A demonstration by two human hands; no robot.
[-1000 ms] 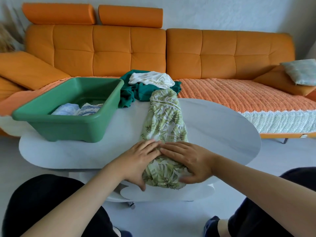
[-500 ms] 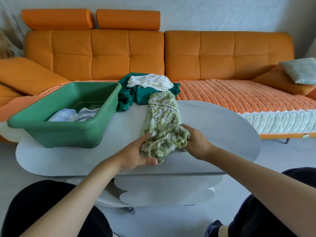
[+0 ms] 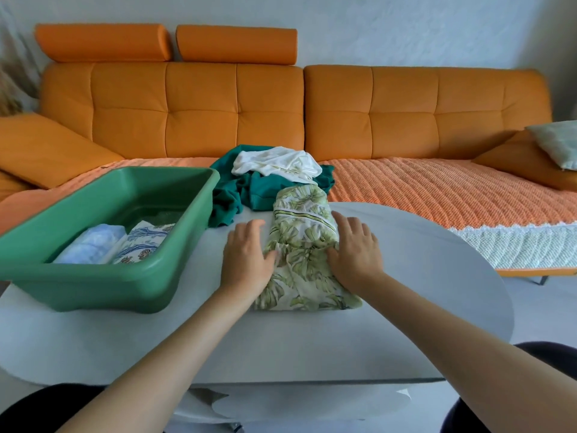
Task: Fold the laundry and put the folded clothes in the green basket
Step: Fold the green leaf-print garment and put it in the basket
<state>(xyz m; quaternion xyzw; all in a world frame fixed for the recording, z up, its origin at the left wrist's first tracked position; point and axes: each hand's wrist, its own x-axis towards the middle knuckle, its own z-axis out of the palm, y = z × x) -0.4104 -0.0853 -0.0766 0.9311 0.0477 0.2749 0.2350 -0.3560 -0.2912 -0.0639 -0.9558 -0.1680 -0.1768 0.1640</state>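
Observation:
A leaf-print garment lies folded over itself on the white table, near its middle. My left hand rests flat against the garment's left side, thumb on the cloth. My right hand lies flat on its right side, fingers straight. The green basket stands at the left of the table and holds two folded pieces, a pale blue one and a blue-patterned one.
Behind the garment, at the table's far edge, a teal garment is heaped with a white garment on top. An orange sofa with a woven throw runs along the back. My knees show at both bottom corners.
Both hands lifted the garment's near end and folded it away from me over the far part. They now lie flat on the shorter bundle. The view moved closer to the table.

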